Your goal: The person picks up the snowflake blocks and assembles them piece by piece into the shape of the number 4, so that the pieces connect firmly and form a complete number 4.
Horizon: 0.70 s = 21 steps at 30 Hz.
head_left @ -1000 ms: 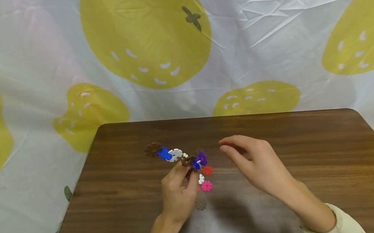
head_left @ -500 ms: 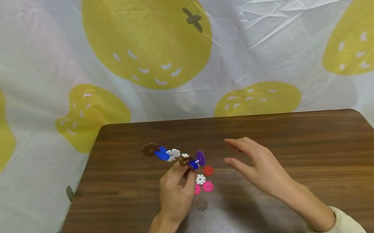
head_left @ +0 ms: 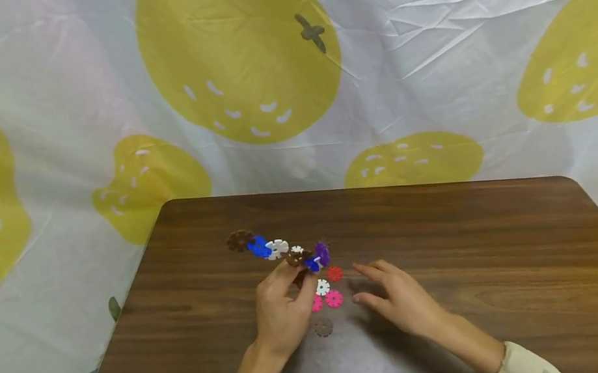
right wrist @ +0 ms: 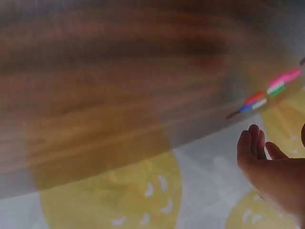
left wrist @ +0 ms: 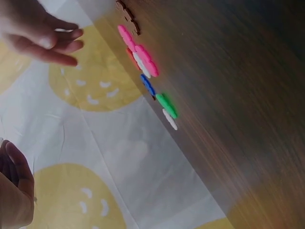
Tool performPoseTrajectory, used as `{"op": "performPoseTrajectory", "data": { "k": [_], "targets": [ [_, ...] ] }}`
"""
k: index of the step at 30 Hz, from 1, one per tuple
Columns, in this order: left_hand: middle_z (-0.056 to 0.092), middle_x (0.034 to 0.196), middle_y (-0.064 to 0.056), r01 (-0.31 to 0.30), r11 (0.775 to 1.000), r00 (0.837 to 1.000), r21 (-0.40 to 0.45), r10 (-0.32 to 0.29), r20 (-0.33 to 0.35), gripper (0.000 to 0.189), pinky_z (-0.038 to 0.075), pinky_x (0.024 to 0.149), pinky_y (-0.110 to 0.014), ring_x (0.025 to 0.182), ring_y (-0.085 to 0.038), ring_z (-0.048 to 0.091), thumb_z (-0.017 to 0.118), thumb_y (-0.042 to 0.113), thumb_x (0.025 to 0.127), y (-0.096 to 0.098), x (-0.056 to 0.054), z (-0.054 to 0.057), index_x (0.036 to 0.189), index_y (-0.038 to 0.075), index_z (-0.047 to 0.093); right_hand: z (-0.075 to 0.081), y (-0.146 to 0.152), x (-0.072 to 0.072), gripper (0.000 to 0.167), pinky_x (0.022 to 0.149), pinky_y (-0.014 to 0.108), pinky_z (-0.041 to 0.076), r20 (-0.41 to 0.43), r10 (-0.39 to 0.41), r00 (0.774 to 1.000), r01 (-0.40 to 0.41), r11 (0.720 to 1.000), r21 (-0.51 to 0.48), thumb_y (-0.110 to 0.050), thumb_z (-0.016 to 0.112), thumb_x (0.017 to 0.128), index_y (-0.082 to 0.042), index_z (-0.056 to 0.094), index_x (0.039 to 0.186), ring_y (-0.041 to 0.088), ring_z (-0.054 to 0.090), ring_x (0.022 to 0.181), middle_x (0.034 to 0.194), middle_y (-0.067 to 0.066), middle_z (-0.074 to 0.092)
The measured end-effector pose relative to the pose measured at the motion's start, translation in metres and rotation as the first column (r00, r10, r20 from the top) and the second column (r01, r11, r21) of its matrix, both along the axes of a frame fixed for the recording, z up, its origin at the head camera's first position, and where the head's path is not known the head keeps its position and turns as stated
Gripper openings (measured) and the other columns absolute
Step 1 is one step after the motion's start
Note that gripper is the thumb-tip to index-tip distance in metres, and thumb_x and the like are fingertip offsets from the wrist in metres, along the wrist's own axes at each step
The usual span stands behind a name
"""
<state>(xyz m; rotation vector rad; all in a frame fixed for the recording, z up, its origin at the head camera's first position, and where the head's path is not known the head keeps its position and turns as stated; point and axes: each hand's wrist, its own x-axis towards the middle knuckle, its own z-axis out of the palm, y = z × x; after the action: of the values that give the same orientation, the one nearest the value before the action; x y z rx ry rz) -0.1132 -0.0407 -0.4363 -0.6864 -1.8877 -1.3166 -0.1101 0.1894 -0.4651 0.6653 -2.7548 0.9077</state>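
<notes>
My left hand (head_left: 284, 308) pinches a joined chain of notched plastic discs over the table. A brown disc (head_left: 239, 241) forms the chain's far left end, followed by a blue disc (head_left: 258, 247) and a white disc (head_left: 277, 249). Past the fingertips, a purple disc (head_left: 322, 254) stands on edge at the right end. My right hand (head_left: 404, 301), fingers loosely spread and holding nothing, hovers just right of the loose discs. Those include a red disc (head_left: 334, 273), a white loose disc (head_left: 322, 287) and a pink disc (head_left: 334, 299). The left hand partly covers a second pink disc (head_left: 316, 303).
A loose brown disc (head_left: 324, 326) lies nearer the person on the wooden table (head_left: 462, 238). The left wrist view also shows a green disc (left wrist: 166, 105) and a loose blue disc (left wrist: 147, 84). Behind the table hangs a fruit-patterned cloth (head_left: 415, 61).
My right hand has first spread its fingers a little, then come down and nearer the loose discs. The left hand keeps its grip on the chain, nearly still.
</notes>
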Motion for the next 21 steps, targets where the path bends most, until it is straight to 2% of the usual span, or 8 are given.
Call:
{"op": "performPoseTrajectory", "data": {
  "k": [3, 6, 10, 14, 21],
  "targets": [
    [0.07, 0.079, -0.004, 0.003, 1.0, 1.0, -0.002, -0.003, 0.003, 0.021, 0.055, 0.064, -0.018, 0.065, -0.014, 0.065, 0.069, -0.013, 0.082, 0.0, 0.0, 0.0, 0.091, 0.006, 0.074, -0.009, -0.003, -0.001, 0.057, 0.097, 0.047, 0.058, 0.035, -0.015, 0.999, 0.014, 1.0, 0.016, -0.025, 0.081, 0.089, -0.001, 0.062, 0.138, 0.027, 0.069, 0.109, 0.121, 0.014, 0.07],
    [0.07, 0.08, -0.005, 0.002, 1.0, 1.0, -0.002, -0.002, 0.006, 0.022, 0.056, 0.064, -0.017, 0.066, -0.014, 0.065, 0.07, -0.013, 0.081, -0.001, 0.0, 0.0, 0.092, 0.006, 0.074, -0.016, -0.007, -0.003, 0.055, 0.088, 0.04, 0.058, 0.061, -0.023, 0.998, 0.021, 0.999, 0.03, -0.025, 0.082, 0.089, -0.003, 0.065, 0.137, 0.022, 0.066, 0.1, 0.115, 0.012, 0.07],
    [0.07, 0.08, -0.005, 0.007, 1.0, 1.0, 0.003, -0.007, 0.014, 0.023, 0.055, 0.064, -0.017, 0.066, -0.015, 0.065, 0.07, -0.013, 0.081, -0.001, 0.0, 0.0, 0.092, 0.005, 0.074, -0.027, -0.013, -0.007, 0.051, 0.081, 0.036, 0.054, 0.051, -0.021, 0.998, 0.017, 0.998, 0.064, -0.026, 0.083, 0.087, -0.007, 0.069, 0.132, 0.019, 0.061, 0.094, 0.107, 0.008, 0.069],
    [0.071, 0.081, -0.006, 0.015, 1.0, 1.0, 0.006, -0.016, 0.022, 0.024, 0.055, 0.064, -0.017, 0.066, -0.015, 0.065, 0.071, -0.013, 0.08, -0.001, 0.0, 0.0, 0.094, 0.005, 0.075, -0.032, -0.021, -0.011, 0.046, 0.085, 0.039, 0.055, 0.027, -0.012, 1.0, 0.01, 0.996, 0.093, -0.027, 0.084, 0.086, -0.007, 0.073, 0.127, 0.02, 0.061, 0.096, 0.107, 0.007, 0.069],
    [0.072, 0.084, -0.006, 0.012, 1.0, 1.0, 0.006, -0.012, 0.026, 0.023, 0.055, 0.065, -0.017, 0.067, -0.014, 0.065, 0.073, -0.012, 0.08, -0.001, 0.0, 0.0, 0.095, 0.005, 0.076, -0.037, -0.035, -0.015, 0.039, 0.085, 0.039, 0.053, -0.014, -0.003, 1.0, 0.004, 0.993, 0.114, -0.026, 0.085, 0.084, -0.01, 0.077, 0.119, 0.022, 0.061, 0.096, 0.106, 0.006, 0.068]
  ]
}}
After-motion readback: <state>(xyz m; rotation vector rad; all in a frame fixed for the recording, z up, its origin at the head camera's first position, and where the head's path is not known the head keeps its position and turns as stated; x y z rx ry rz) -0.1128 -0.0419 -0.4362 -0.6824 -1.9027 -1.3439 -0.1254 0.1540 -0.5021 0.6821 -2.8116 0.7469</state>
